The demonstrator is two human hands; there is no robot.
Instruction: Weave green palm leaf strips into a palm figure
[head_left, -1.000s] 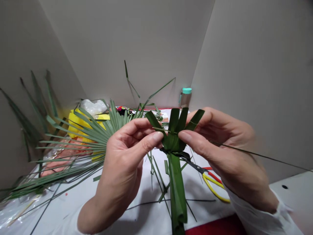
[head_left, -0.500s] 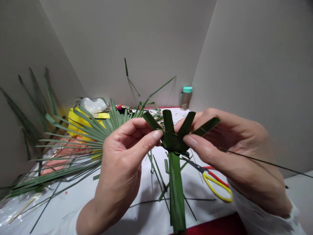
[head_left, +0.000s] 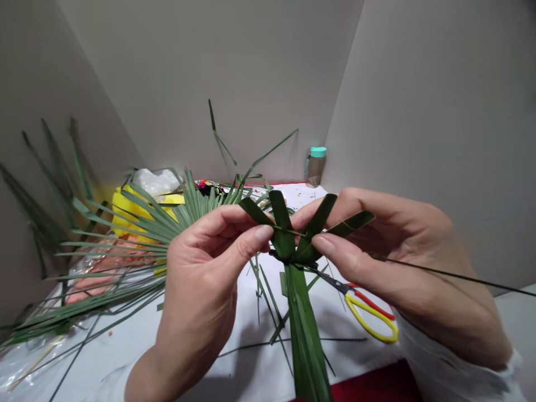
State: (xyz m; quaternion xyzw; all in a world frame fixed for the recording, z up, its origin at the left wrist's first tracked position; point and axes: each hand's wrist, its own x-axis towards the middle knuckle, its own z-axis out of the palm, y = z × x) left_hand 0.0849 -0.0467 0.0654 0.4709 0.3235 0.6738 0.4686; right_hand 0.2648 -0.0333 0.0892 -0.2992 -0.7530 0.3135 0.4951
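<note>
Between my two hands, a bundle of green palm leaf strips (head_left: 302, 318) hangs upright, its short cut ends fanned out at the top. A thin strand (head_left: 288, 229) runs across the fanned ends from one thumb to the other. My left hand (head_left: 205, 279) pinches the left end strip and the strand between thumb and fingers. My right hand (head_left: 389, 262) pinches the right side of the fan the same way. A long thin dark stem (head_left: 456, 274) sticks out to the right from the right hand; its inner end is hidden. Both hands' fingertips are partly hidden behind the leaf.
Scissors (head_left: 371, 315) with red and yellow handles lie on the white table behind the bundle, among loose leaf strips (head_left: 268, 296). A large fan palm leaf (head_left: 167, 240) spreads to the left over yellow plastic (head_left: 125, 209). A bottle (head_left: 316, 167) stands at the back.
The two middle strips of the fan have spread apart, opening a V between them, and the strand shows more plainly across them. The bundle's lower part looks wider. Both hands keep their pinch.
</note>
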